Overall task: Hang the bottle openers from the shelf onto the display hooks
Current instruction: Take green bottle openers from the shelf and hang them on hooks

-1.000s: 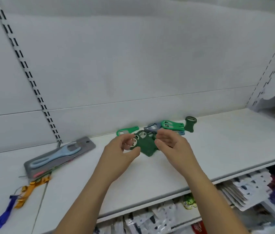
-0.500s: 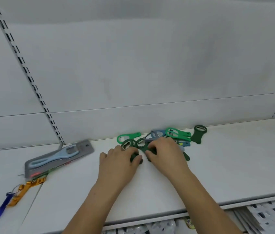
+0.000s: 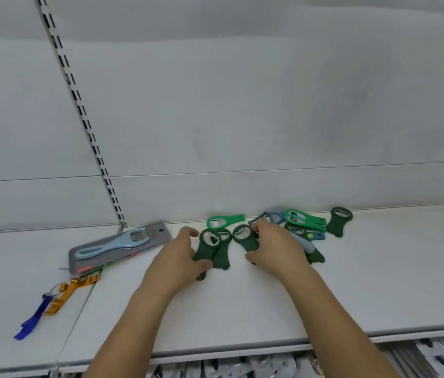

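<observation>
Our left hand (image 3: 177,257) has its grip closed on a dark green pair (image 3: 211,248) of bottle openers, thumb across the flared handles, fingers curled beside the round heads. The two overlap, lying flat on the white shelf (image 3: 242,309), and each has a ridged ring round a metal-lined mouth. They lie just right of the carded pale-blue opener (image 3: 117,244). Farther right of that card, our right hand (image 3: 278,249) has its grip pinched on a third dark green opener (image 3: 244,237) of the same shape, fingertips at its head, thumb by its handle. Farther right again from the card sits a loose heap: bright green openers (image 3: 305,221), blue ones partly hidden, and a lone dark green opener (image 3: 338,222) at the far end. In front and left of the card lie an orange keyring opener (image 3: 60,296) and a blue keyring opener (image 3: 31,323).
</observation>
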The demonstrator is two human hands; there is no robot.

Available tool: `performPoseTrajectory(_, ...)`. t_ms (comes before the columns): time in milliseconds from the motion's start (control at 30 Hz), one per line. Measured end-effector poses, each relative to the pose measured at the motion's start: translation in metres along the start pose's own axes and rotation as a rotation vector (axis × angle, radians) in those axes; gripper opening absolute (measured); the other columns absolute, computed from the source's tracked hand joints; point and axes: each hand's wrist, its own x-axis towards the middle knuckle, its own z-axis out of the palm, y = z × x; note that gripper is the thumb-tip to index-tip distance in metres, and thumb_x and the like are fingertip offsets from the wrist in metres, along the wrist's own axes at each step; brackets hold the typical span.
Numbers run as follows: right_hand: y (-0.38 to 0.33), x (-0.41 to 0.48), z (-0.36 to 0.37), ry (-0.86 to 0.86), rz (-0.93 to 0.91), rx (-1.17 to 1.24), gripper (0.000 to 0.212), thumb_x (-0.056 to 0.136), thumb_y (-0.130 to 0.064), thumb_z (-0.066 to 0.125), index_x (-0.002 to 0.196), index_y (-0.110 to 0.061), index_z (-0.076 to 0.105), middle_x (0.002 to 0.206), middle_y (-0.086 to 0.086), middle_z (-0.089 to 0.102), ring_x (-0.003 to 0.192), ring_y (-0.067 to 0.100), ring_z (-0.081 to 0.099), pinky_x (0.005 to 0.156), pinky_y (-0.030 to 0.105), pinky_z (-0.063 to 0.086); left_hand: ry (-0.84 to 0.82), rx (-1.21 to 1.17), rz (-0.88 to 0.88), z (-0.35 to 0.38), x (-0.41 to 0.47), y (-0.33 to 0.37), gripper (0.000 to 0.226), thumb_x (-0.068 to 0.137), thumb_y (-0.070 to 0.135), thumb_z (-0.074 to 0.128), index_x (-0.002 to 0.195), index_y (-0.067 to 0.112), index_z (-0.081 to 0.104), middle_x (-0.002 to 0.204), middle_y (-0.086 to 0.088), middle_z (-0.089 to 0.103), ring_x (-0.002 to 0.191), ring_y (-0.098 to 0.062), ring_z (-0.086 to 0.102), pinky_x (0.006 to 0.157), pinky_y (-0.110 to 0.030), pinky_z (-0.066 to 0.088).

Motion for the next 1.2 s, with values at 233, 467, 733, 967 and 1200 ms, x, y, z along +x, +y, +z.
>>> performPoseTrajectory(233, 0.007, -0.001, -0.007, -0.132, 0.021, 0.067, 0.015, 0.084, -0.02, 0.07, 0.085, -0.006, 0.063, 0.073, 0.003, 0.054, 0.066, 0.017, 0.052, 0.055, 0.028, 0.034, 0.063, -0.24, 0.003, -0.008, -0.009, -0.012, 0.005, 0.087, 0.026, 0.076, 0.091, 0.023, 0.074, 0.078, 0.0, 0.076, 0.067, -0.014, 0.073, 0.065, -0.026, 0.057)
performPoseTrajectory(467, 0.007, -0.023, -0.014, -0.134, -0.027, 0.562, 0.022, 0.095, -0.013, 0.06, 0.074, -0.008, 0.065, 0.068, 0.005, 0.067, 0.059, 0.015, 0.055, 0.058, 0.028, 0.047, 0.139, -0.677, -0.059, -0.02, -0.036, -0.015, 0.014, 0.087, 0.007, 0.075, 0.1, 0.01, 0.069, 0.082, -0.012, 0.076, 0.066, -0.019, 0.071, 0.061, -0.033, 0.06)
performPoseTrajectory(733, -0.049, -0.047, -0.001, -0.505, -0.115, 1.174, 0.018, 0.096, 0.005, 0.055, 0.109, -0.004, 0.063, 0.094, 0.018, 0.077, 0.083, 0.033, 0.075, 0.082, 0.041, 0.06, 0.334, -0.954, -0.134, -0.042, -0.096, -0.054, 0.023, 0.083, 0.002, 0.077, 0.104, 0.003, 0.067, 0.09, -0.016, 0.078, 0.084, -0.029, 0.077, 0.074, -0.037, 0.064)
performPoseTrajectory(967, -0.141, -0.071, 0.046, -0.667, -0.304, 1.187, 0.015, 0.095, 0.0, 0.061, 0.108, 0.0, 0.067, 0.097, 0.017, 0.077, 0.09, 0.031, 0.076, 0.078, 0.037, 0.061, 0.601, -0.983, -0.258, -0.071, -0.173, -0.122, 0.018, 0.086, 0.002, 0.075, 0.102, -0.003, 0.069, 0.097, -0.027, 0.075, 0.083, -0.031, 0.075, 0.073, -0.035, 0.064)
performPoseTrajectory(1200, -0.259, -0.123, 0.11, -0.76, -0.448, 1.108, 0.018, 0.08, -0.008, 0.081, 0.097, -0.006, 0.075, 0.094, 0.018, 0.077, 0.096, 0.037, 0.073, 0.093, 0.044, 0.057, 0.848, -1.002, -0.33, -0.118, -0.267, -0.199, 0.024, 0.084, -0.002, 0.075, 0.107, -0.002, 0.067, 0.098, -0.024, 0.074, 0.08, -0.029, 0.075, 0.067, -0.036, 0.063)
